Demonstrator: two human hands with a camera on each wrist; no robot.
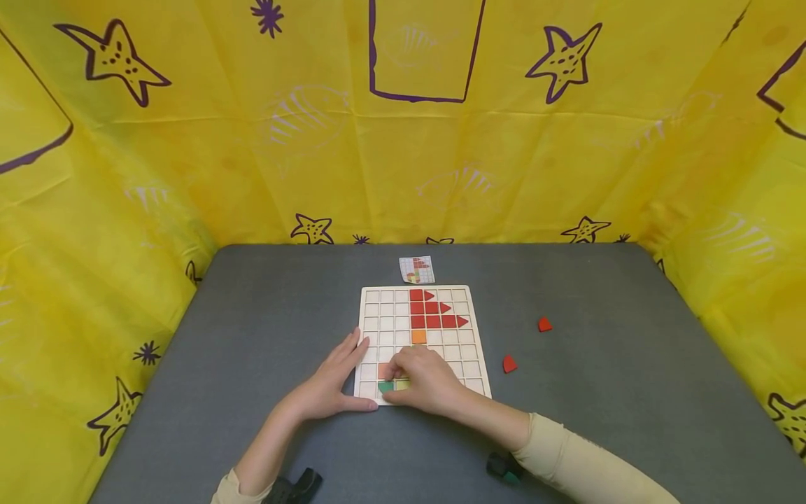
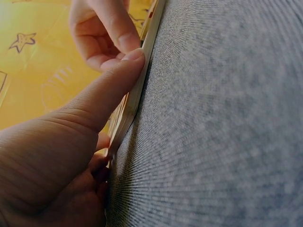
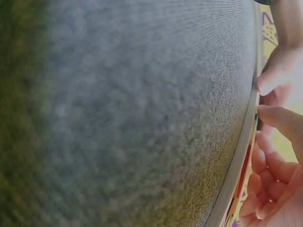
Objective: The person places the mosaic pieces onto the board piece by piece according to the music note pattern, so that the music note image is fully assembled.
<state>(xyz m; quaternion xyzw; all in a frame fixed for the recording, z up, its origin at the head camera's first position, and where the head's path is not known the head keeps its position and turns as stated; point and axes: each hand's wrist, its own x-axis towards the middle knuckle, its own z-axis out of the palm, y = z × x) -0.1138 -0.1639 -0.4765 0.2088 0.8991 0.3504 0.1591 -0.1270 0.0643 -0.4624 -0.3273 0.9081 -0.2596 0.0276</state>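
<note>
A pale wooden grid board [image 1: 450,350] lies on the table. My left hand [image 1: 330,378] steadies its near-left corner, fingers fairly straight along the left side and thumb on the near edge. My right hand [image 1: 425,381] is over the lower part of the board, fingers curled. Its thumb and fingertips pinch at a green tile [image 1: 385,386] in the bottom rows. Beside that are a yellow-green tile [image 1: 402,384] and a salmon tile [image 1: 383,371], both partly covered. An orange tile [image 1: 418,337] sits higher, below rows of red tiles [image 1: 432,321] ending in points.
Beyond the board lies a small pattern card [image 1: 417,269] with a coloured grid picture. Two loose red pieces, one farther [image 1: 544,324] and one nearer [image 1: 509,364], lie right of the board on the grey table [image 1: 598,406]. A yellow patterned cloth [image 1: 441,168] hangs behind and at the sides.
</note>
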